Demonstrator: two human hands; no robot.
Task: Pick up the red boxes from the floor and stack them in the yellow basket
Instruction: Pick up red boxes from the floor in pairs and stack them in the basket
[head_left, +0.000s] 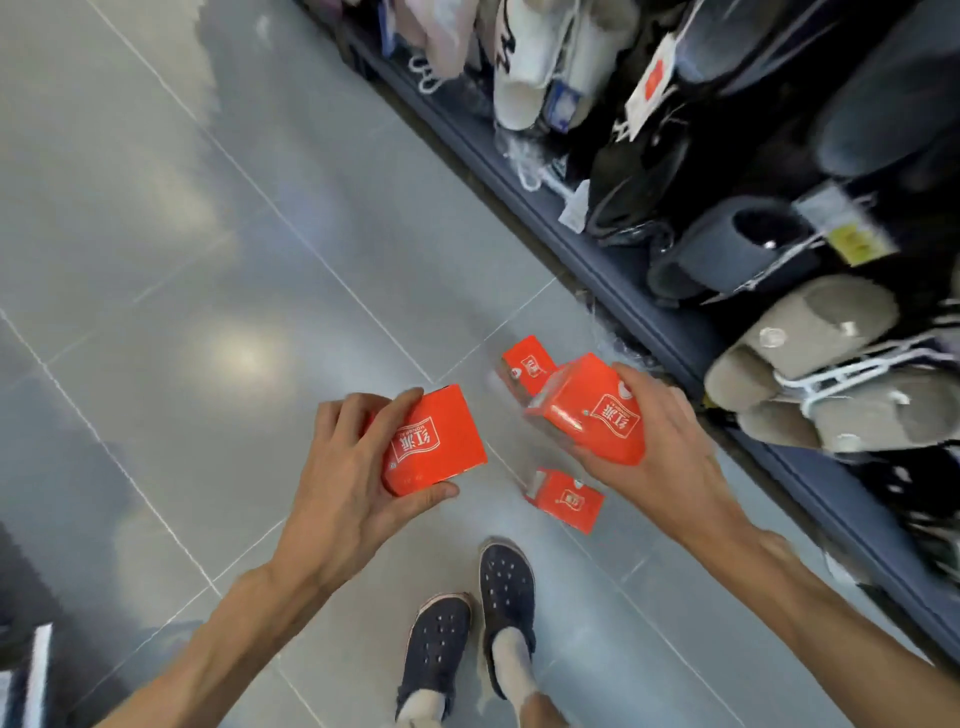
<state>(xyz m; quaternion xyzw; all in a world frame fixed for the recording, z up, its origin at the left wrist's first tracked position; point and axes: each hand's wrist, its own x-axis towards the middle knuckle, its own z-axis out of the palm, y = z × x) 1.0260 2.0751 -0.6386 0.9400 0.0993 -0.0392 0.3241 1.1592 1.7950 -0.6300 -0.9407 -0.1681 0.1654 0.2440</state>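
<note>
Red boxes are in four places in your view: one in each of your hands and two on the grey tiled floor (182, 260) below them. That floor fills most of the view, with pale grout lines crossing it and a bright reflection to the left of your hands. Along the right runs a dark shelf (649, 312) packed with slippers (810, 364) and other footwear on hangers, some with tags. Your two dark perforated shoes (504, 597) stand on the tiles at the bottom centre.

Your left hand (348, 478) grips the left red box (436, 441) from its side, fingers curled over the top edge and the thumb pressed under the near edge. Your right hand (670, 452) holds the right red box (592, 410) tilted, palm beneath it, with a fingertip over its far corner. Both held boxes show a white emblem with lettering.

The far floor box (527, 364) lies on the tiles just behind the box in your right hand and is partly covered by it. The near floor box (566, 499) lies below your right hand, close to the shelf's base. The yellow basket does not show.
</note>
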